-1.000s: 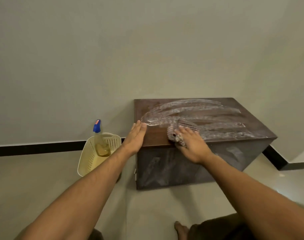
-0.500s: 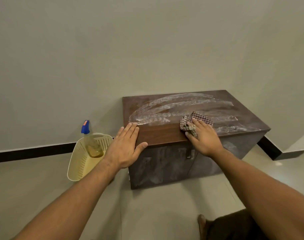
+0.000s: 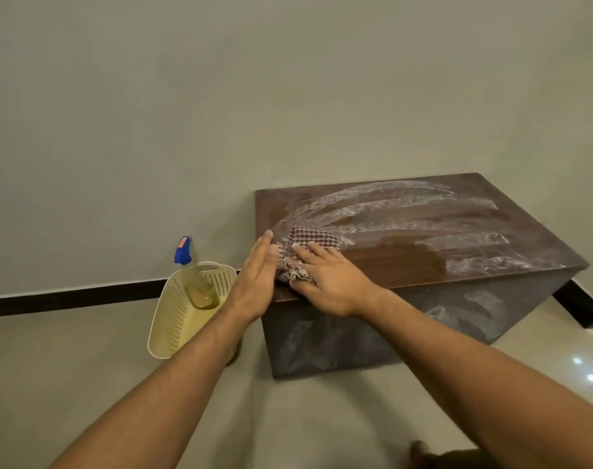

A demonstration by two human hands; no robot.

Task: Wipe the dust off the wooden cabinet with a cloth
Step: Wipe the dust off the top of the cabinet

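Observation:
A low dark wooden cabinet (image 3: 423, 262) stands on the floor against the wall; white dust streaks arc across its top and a clean brown band runs along the front. A checked red-and-white cloth (image 3: 308, 242) lies bunched at the top's front-left corner. My right hand (image 3: 332, 279) presses flat on the cloth, fingers spread over it. My left hand (image 3: 254, 282) is held edge-on, fingers straight, against the cabinet's left edge beside the cloth, holding nothing.
A cream perforated plastic basket (image 3: 176, 316) stands on the floor left of the cabinet, with a spray bottle (image 3: 190, 269) with a blue nozzle and yellow liquid inside it. A black skirting strip (image 3: 68, 297) runs along the wall. My foot (image 3: 420, 450) shows at the bottom.
My right hand has slid the cloth leftward along the front of the top to the left corner. My left hand has turned from lying flat on the corner to standing edge-on beside it.

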